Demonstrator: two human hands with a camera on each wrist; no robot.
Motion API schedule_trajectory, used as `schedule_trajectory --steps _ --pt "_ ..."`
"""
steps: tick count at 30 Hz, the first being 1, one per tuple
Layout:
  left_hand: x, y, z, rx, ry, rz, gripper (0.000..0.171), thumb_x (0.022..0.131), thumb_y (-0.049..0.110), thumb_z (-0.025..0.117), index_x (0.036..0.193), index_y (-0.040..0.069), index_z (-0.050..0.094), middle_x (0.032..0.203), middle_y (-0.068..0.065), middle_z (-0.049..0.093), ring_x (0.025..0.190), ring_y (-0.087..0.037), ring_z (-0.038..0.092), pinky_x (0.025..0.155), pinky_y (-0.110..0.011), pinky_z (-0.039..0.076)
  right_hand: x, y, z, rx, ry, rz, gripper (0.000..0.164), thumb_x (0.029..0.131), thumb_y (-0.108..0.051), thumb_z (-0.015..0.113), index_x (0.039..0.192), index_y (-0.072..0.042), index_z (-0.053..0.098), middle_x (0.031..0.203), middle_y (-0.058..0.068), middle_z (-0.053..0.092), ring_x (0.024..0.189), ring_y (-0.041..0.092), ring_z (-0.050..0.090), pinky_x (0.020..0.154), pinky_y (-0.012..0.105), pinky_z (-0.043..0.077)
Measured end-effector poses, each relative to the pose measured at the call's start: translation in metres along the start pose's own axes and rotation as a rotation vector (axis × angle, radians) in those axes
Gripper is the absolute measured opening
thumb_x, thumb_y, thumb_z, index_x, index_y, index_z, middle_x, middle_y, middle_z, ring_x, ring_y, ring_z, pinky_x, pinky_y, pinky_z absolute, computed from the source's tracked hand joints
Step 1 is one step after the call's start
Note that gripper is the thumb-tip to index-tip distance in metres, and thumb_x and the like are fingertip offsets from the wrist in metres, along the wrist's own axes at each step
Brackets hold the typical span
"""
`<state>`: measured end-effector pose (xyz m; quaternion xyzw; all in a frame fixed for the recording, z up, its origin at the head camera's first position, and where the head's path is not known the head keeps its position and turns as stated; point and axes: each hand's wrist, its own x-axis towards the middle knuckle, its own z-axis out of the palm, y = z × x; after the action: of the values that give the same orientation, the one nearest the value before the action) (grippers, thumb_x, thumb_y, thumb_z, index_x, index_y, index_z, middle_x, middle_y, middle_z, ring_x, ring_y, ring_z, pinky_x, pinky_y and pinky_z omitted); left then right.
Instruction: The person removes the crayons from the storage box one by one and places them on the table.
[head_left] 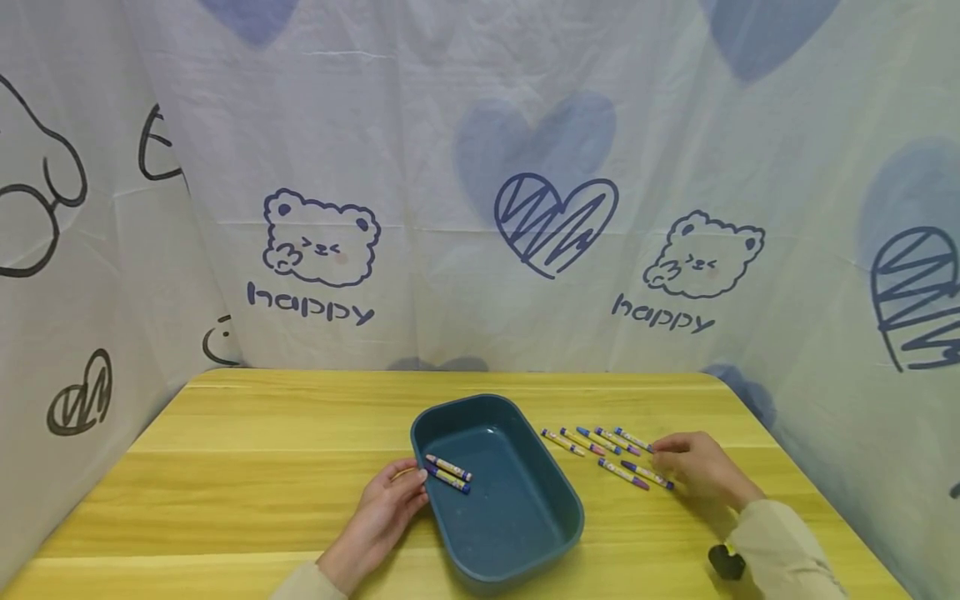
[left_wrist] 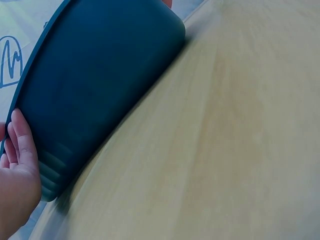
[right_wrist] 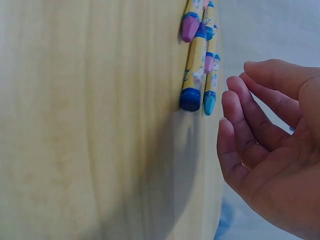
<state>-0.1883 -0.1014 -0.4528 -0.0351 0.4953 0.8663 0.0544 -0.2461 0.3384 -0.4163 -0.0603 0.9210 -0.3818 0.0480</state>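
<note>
A dark teal plastic bin (head_left: 510, 508) stands on the table. Two crayons (head_left: 448, 473) lie inside it, by its left wall. My left hand (head_left: 386, 508) pinches the left rim, fingers (left_wrist: 25, 137) along the outer wall and thumb over the edge. Several crayons in printed wrappers lie right of the bin, among them a purple-tipped crayon (head_left: 622, 473) and a dark blue one (head_left: 647, 474). My right hand (head_left: 701, 467) hovers at their right end, fingers loosely bent and nothing between them. Its fingertips are close to a light blue crayon (right_wrist: 209, 102).
The wood-grain table (head_left: 262, 483) has rounded back corners. White cloth (head_left: 435, 167) printed with hearts and bears hangs behind it and along both sides. A black, heart-shaped item (head_left: 726, 562) shows beside the right sleeve.
</note>
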Motion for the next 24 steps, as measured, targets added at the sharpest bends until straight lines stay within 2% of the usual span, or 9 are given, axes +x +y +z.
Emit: schedule_trajectory --steps 5,12,18,24 --pt "-0.001 0.001 0.000 -0.011 -0.002 -0.010 0.020 0.093 -0.004 0.052 0.112 -0.003 0.047 0.085 -0.002 0.059 0.078 -0.011 0.056 0.072 -0.021 0.051 0.003 -0.007 0.001 -0.009 0.021 -0.005 0.030 0.093 -0.013 0.062 0.114 0.009 0.064 0.109 0.023 0.065 0.098 0.034 0.062 0.081 0.043 0.053" --pt "0.000 0.001 0.001 -0.007 0.011 -0.014 0.019 0.093 -0.005 0.051 0.112 -0.004 0.046 0.085 -0.003 0.057 0.078 -0.012 0.056 0.072 -0.022 0.050 0.004 -0.024 0.006 0.077 -0.002 0.026 0.033 0.095 -0.012 0.059 0.120 0.010 0.060 0.111 0.024 0.065 0.098 0.033 0.063 0.082 0.043 0.054" --pt "0.000 0.001 0.001 -0.009 0.014 -0.018 0.019 0.093 -0.005 0.051 0.112 -0.003 0.046 0.086 -0.003 0.056 0.078 -0.012 0.055 0.072 -0.022 0.050 0.005 -0.041 0.012 0.072 -0.016 -0.017 0.038 0.094 -0.018 0.064 0.122 0.007 0.061 0.114 0.020 0.064 0.101 0.032 0.062 0.086 0.047 0.051" --pt "0.000 0.001 0.001 -0.012 0.004 -0.012 0.020 0.093 -0.005 0.051 0.112 -0.004 0.046 0.086 -0.003 0.056 0.077 -0.011 0.055 0.071 -0.021 0.050 0.013 -0.064 0.018 0.069 -0.032 -0.039 0.040 0.095 -0.026 0.062 0.125 0.001 0.061 0.119 0.016 0.063 0.107 0.031 0.060 0.089 0.047 0.049"
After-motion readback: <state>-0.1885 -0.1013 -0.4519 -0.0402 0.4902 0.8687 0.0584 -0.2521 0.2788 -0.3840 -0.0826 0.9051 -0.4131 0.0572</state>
